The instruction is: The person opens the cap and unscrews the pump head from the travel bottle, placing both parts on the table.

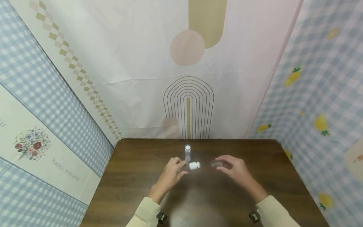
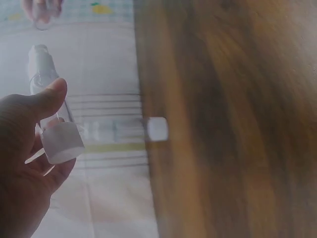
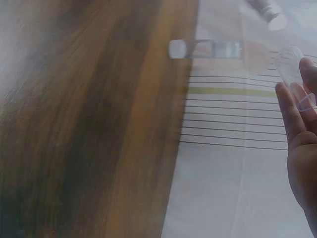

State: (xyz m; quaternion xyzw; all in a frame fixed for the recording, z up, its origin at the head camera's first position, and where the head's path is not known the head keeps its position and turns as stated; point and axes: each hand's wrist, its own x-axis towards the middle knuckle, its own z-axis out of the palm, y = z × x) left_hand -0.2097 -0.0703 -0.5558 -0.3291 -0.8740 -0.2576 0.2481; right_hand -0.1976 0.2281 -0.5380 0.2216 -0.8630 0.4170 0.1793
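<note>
Pale sleeves [image 1: 146, 208] come nearest the camera, framing the work from the lower edge. Beyond them spreads the brown table [image 1: 127, 189], backed by a hanging cloth [image 1: 141, 107] with an arch pattern. Over the table the two hands face each other, well apart. The left hand [image 1: 169, 175] has its thumb and fingers clamped on a small bottle [image 1: 194, 165], tilted so that its white nozzle [image 2: 39, 62] points toward the right hand [image 1: 235, 170]; the white base [image 2: 62, 144] sits back among the fingers. A second bottle [image 1: 187, 154] stands on the table just beyond the left fingertips (close enough to be knocked over). Smallest is the clear cap [image 1: 216, 163], pinched between the right thumb and fingers, with a gap between it and the nozzle.

Whether cap and bottle are being parted or joined, I cannot tell. Either way, good work here should mean keeping the two on one straight line, gripping the bottle by its body and base rather than near the nozzle, and pinching the cap lightly, since a hard squeeze might bend thin plastic. Slow, level travel would spare the standing bottle.
</note>
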